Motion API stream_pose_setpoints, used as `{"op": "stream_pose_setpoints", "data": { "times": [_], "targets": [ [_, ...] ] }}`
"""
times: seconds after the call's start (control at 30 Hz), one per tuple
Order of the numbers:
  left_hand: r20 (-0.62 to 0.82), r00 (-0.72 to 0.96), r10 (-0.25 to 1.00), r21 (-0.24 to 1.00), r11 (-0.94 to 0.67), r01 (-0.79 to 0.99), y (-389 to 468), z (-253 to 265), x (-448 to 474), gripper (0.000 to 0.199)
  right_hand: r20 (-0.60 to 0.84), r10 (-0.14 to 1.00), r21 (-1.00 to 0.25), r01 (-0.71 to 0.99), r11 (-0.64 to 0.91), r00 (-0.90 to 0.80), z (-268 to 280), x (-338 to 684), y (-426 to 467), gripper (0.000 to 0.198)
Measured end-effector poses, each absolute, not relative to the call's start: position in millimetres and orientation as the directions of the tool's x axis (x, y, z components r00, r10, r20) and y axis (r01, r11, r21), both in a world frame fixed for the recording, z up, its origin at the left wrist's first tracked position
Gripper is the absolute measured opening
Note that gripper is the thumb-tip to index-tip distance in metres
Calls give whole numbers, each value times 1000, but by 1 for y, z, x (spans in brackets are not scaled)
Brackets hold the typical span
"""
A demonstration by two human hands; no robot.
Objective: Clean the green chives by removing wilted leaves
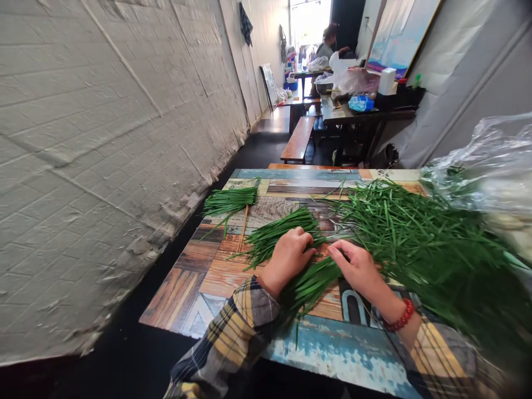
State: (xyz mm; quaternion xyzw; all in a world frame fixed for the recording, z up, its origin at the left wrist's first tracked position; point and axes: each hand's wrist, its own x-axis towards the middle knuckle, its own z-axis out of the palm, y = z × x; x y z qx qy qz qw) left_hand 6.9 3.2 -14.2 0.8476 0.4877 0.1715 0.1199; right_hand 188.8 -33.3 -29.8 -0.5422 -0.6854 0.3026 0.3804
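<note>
In the head view, my left hand (292,256) is curled over long green chives near the table's middle, its fingertips partly hidden. Beyond it lies an evened-out bundle of chives (274,235). My right hand (358,269), with a red bead bracelet (402,317) at the wrist, pinches the end of a smaller bunch of chives (313,284) that slants down toward me under my left wrist. Farther left, another neat bundle of chives (231,200) rests against a thin brown stick or strip (244,228). A large loose heap of chives (399,227) spreads over the right side.
The patchwork-patterned table (183,288) ends close to a white brick-textured wall (103,166). A clear plastic bag (490,160) stands at the right. Behind are a wooden bench (298,138), a dark table (374,115) with bags and a white box, and a person (326,44) farther back.
</note>
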Motion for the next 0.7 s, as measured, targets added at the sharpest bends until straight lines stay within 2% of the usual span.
{"op": "stream_pose_setpoints", "data": {
  "times": [0.1,0.17,0.37,0.53,0.6,0.7],
  "targets": [
    [177,471,865,344,-502,793,4,-17,9,9,186,975,-820,527,223,-124,-31,188,-34,32],
    [192,471,861,375,-508,776,3,-17,10,15,182,976,-807,549,217,-117,-34,188,-34,32],
    [275,346,897,702,-433,565,0,-15,12,11,150,985,-808,564,170,-82,-45,192,-35,33],
    [87,288,954,968,-149,201,3,-19,13,11,121,989,-833,533,146,-82,-46,194,-37,32],
    [13,307,952,998,-30,51,3,-16,13,15,126,988,-832,533,152,-84,-41,192,-38,32],
    [-67,295,953,998,69,3,1,-7,13,12,171,980,-823,533,197,-99,-33,188,-38,30]
  ]
}}
